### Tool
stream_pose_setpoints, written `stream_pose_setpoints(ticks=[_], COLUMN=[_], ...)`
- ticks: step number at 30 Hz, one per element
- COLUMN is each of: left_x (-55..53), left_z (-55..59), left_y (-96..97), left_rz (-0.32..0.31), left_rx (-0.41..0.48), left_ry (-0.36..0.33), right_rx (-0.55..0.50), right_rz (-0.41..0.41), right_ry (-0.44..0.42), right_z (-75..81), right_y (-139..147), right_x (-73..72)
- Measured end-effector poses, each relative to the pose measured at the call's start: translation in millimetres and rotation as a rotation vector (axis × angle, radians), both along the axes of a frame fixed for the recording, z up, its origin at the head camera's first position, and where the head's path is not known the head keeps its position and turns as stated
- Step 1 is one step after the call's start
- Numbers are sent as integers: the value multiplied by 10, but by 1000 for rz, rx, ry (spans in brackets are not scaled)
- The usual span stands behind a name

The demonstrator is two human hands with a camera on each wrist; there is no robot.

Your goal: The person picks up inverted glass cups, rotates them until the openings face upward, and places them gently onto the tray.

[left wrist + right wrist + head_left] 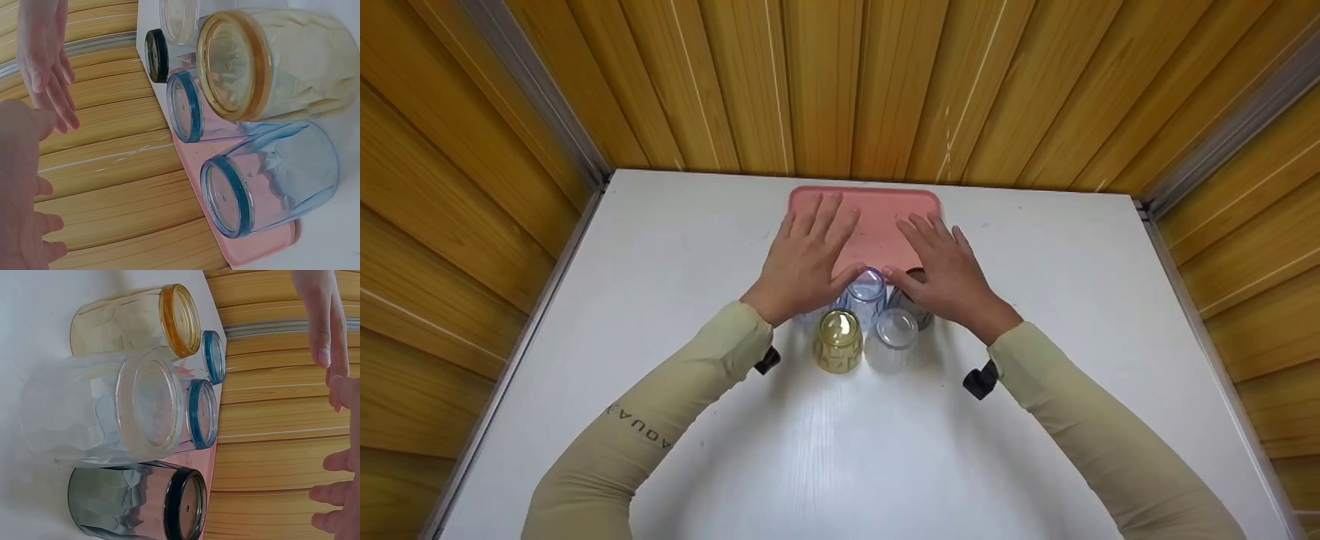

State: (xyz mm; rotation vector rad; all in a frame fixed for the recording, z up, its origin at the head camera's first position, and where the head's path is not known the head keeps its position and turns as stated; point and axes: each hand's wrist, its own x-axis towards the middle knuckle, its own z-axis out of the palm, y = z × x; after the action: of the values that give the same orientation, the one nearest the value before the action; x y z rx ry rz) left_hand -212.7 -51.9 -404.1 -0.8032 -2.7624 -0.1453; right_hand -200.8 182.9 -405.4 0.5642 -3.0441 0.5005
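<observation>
Several upside-down drinking glasses stand close together on the white table. The yellow glass (838,346) and the clear glass (892,346) are nearest the person. Behind them are a blue glass (866,296) and a dark grey glass (121,500). A second blue glass (275,180) is mostly hidden under the left hand in the head view. My left hand (806,266) is held above the left side of the group, fingers spread. On the right, my right hand (952,277) hovers flat over the grey glass. Both hands hold nothing; the wrist views show them apart from the glasses.
A pink tray (877,214) lies behind the glasses, near the table's back edge. Wood-patterned panels (825,90) wall the white table (697,240) at the back and both sides. Black wrist mounts (979,381) hang under the sleeves.
</observation>
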Motion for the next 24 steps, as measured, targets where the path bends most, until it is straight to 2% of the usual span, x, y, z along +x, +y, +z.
stream_pose_setpoints(ticks=[12,24], left_x=[56,47], left_z=[-38,-43], left_y=[31,28], left_rz=[0,2], left_rx=[15,-15], left_ry=[-88,-116], right_rx=[-31,-23], right_rz=[-9,-30], right_ry=[-13,-41], right_z=[-53,-116], right_y=[83,98], right_x=[61,106])
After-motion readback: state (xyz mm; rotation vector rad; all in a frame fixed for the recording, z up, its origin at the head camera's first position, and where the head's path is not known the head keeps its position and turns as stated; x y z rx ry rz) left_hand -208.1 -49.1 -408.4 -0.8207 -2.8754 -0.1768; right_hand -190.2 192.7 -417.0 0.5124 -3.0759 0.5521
